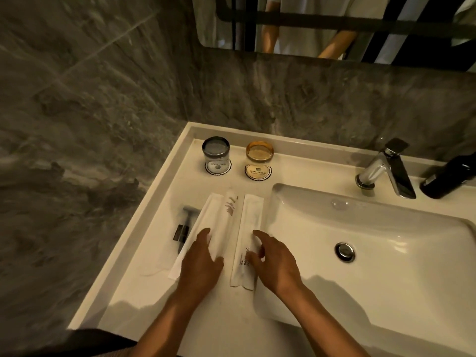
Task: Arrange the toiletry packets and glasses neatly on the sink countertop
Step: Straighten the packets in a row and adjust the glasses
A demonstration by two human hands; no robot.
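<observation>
Left of the sink basin (pixel 373 228), two white toiletry packets (pixel 206 228) and (pixel 248 228) are laid side by side, pressed flat under the spread left hand (pixel 201 264) and right hand (pixel 273 264) with nothing gripped, while the grey glass (pixel 215 155) and amber glass (pixel 259 157) are stood farther back from the basin's left corner.

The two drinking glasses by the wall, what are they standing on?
The grey-tinted glass and the amber-tinted glass each stand on a round paper coaster with a scalloped edge. Only each coaster's front part shows; the print is too small to read.
</observation>
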